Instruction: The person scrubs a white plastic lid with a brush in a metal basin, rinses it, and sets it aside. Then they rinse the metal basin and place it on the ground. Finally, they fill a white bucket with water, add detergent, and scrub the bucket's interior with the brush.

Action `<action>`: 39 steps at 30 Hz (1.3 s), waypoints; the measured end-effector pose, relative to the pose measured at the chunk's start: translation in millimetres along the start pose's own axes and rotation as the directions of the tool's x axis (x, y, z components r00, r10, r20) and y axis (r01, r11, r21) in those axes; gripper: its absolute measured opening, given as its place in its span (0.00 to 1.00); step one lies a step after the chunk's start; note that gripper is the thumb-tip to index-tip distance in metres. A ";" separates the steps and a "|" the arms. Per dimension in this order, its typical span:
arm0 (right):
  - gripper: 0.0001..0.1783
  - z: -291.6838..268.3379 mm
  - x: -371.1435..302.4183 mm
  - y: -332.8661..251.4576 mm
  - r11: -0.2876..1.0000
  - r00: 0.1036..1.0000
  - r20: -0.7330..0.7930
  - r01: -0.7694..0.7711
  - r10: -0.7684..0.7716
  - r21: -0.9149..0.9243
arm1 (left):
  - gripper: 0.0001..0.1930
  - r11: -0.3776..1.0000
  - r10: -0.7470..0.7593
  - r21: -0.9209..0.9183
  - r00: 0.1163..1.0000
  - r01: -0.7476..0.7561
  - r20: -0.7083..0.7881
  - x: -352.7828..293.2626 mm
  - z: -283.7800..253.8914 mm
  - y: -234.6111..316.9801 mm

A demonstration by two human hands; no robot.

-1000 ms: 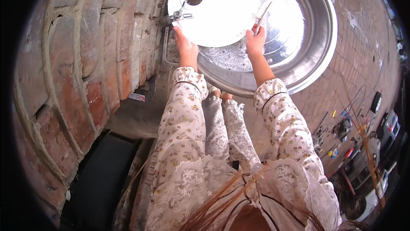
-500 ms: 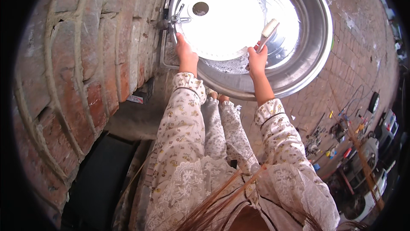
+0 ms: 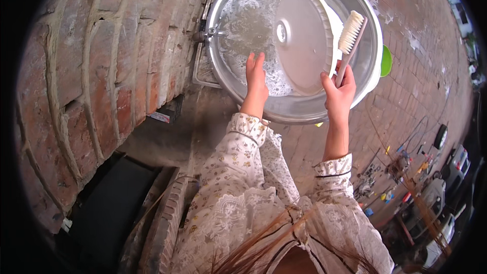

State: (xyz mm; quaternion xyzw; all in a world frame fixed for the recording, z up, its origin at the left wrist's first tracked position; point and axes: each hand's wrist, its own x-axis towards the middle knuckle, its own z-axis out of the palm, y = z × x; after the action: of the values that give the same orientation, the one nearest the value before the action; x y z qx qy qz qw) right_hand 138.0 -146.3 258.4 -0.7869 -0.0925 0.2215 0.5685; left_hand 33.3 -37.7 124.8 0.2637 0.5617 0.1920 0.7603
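Observation:
A large metal basin [image 3: 373,35] holds soapy, cloudy water. In it a white round plastic disc [image 3: 304,56], with a ridged rim and a small hole near its middle, stands tilted. My right hand [image 3: 341,94] grips a scrub brush [image 3: 350,38] by its handle, the pale bristles up and turned to the left. That hand is beside the disc's right edge; whether it also touches the disc I cannot tell. Over the near side of the basin, my left hand [image 3: 257,81] is free, its fingers stretched out above the foamy water, apart from the disc.
A metal tap [image 3: 212,31] reaches over the basin's left rim, close to the brick wall [image 3: 101,56]. Beyond the right rim shows a green container [image 3: 386,61]. Scattered tools and parts [image 3: 390,172] lie on the brick paving at the right.
The disc has swung from lying nearly flat to standing tilted at the right, uncovering the water. My left hand has left its rim and moved right. My right hand has shifted right with the brush.

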 end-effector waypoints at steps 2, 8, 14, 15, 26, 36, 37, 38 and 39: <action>0.17 -14.5 -1.6 -20.5 0.972 0.994 0.096 0.079 -0.058 -0.222 | 0.35 0.952 0.025 -0.299 0.960 0.062 0.278 -32.2 10.3 27.8; 0.21 -11.6 -23.9 -16.1 0.554 0.661 0.643 0.724 -0.388 -0.410 | 0.32 0.814 0.017 -0.490 0.829 0.314 0.559 -70.8 9.3 81.5; 0.16 -17.7 -26.1 37.0 0.808 0.874 0.363 0.455 -0.324 -0.374 | 0.23 0.924 -0.070 -0.346 0.962 0.162 0.265 -9.5 -39.3 8.2; 0.15 -18.4 -19.2 43.8 0.800 0.895 0.214 0.445 -0.390 -0.403 | 0.24 0.882 -0.073 -0.425 0.950 0.204 0.304 -0.4 -47.4 3.6; 0.19 -16.0 42.1 109.2 0.945 0.947 -0.109 -0.313 0.303 -0.093 | 0.29 0.831 -0.119 -0.465 0.915 0.304 0.384 67.9 -77.6 -17.1; 0.16 30.8 48.8 130.6 0.936 0.943 0.058 -0.332 0.327 0.114 | 0.13 0.969 0.242 -0.047 0.970 -0.243 -0.019 95.3 -95.2 12.8; 0.17 35.7 48.3 134.6 0.926 0.938 0.080 -0.346 0.338 0.152 | 0.15 0.968 0.250 -0.010 0.968 -0.250 -0.026 99.9 -103.4 11.4; 0.17 40.4 47.9 139.9 0.917 0.930 0.100 -0.365 0.353 0.162 | 0.15 0.966 0.258 -0.015 0.965 -0.259 -0.044 100.1 -109.8 11.9; 0.18 42.7 50.0 146.0 0.909 0.924 0.114 -0.380 0.365 0.170 | 0.15 0.963 0.265 -0.024 0.963 -0.267 -0.056 100.1 -110.3 13.1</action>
State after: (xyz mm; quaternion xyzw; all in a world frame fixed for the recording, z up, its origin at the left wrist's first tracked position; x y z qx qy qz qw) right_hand 147.3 -139.1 98.7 -0.7232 0.0579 0.3647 0.5836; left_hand -42.5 51.9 32.1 0.3199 0.5378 0.3077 0.7168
